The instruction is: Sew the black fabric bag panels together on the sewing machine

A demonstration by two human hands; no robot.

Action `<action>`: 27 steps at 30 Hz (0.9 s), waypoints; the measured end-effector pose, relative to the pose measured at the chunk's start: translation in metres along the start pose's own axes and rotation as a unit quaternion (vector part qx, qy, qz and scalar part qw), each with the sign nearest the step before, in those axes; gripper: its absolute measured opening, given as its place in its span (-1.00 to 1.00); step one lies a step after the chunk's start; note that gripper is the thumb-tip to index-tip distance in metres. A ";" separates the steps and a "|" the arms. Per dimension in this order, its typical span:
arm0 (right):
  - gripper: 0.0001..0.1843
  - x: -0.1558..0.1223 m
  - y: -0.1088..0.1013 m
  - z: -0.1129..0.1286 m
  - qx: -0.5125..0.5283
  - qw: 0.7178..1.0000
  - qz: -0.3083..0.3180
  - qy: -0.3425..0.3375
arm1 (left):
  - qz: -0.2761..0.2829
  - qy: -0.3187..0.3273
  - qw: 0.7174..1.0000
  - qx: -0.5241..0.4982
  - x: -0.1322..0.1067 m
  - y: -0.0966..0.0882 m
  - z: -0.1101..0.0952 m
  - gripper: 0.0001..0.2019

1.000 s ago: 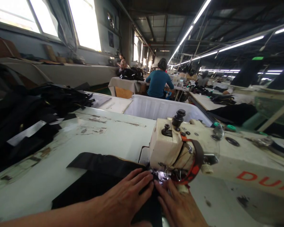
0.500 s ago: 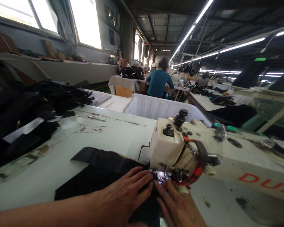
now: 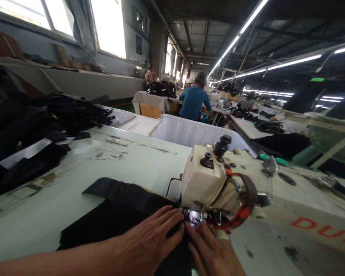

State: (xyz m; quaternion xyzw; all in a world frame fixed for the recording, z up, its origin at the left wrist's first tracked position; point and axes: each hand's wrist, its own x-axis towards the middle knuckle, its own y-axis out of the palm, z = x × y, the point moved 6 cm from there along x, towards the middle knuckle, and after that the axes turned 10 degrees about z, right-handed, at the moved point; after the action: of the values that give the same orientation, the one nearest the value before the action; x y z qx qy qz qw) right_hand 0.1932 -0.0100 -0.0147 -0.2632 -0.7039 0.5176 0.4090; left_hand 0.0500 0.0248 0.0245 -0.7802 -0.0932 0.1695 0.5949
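Observation:
A black piece of fabric [image 3: 103, 220] lies on the pale table, with a gold zipper edge [image 3: 148, 190] along its far side. It runs under the lit presser foot [image 3: 196, 217] of a cream sewing machine [image 3: 204, 174]. My left hand [image 3: 156, 235] rests on the fabric, fingers extended and fairly flat, their tips just left of the foot. Close in front of the foot, my right hand [image 3: 211, 245] has its fingers closed at the fabric's right edge. Its thumb and the underside of its grip are partly hidden.
Black zippered pieces [image 3: 54, 119] are heaped on the table's left side. Beyond the table stands a white plastic bin [image 3: 189, 130]. A co-worker in a blue top [image 3: 194, 101] sits farther off. The machine arm [image 3: 281, 203] extends rightward.
The black fabric's left corner lies slightly farther left and nearer to me. Both hands keep almost the same place by the presser foot. The view has shifted a little.

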 end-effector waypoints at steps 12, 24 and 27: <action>-0.65 0.003 -0.007 0.000 0.019 1.000 -0.011 0.011 | -0.026 0.010 1.000 -0.006 -0.002 0.007 0.005 -0.13; -0.69 -0.004 -0.029 0.005 0.106 0.987 -0.123 -0.004 | -0.156 0.021 0.988 0.002 0.005 0.016 0.012 -0.64; -0.71 -0.007 -0.025 0.008 0.102 0.986 -0.132 -0.016 | -0.177 0.053 0.982 0.046 0.006 0.015 0.011 -0.69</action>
State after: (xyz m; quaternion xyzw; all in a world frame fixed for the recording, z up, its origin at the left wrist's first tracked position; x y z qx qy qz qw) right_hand 0.1912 -0.0282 0.0057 -0.1162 -0.6826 0.5322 0.4871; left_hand 0.0508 0.0329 0.0064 -0.7307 -0.1905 0.0239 0.6552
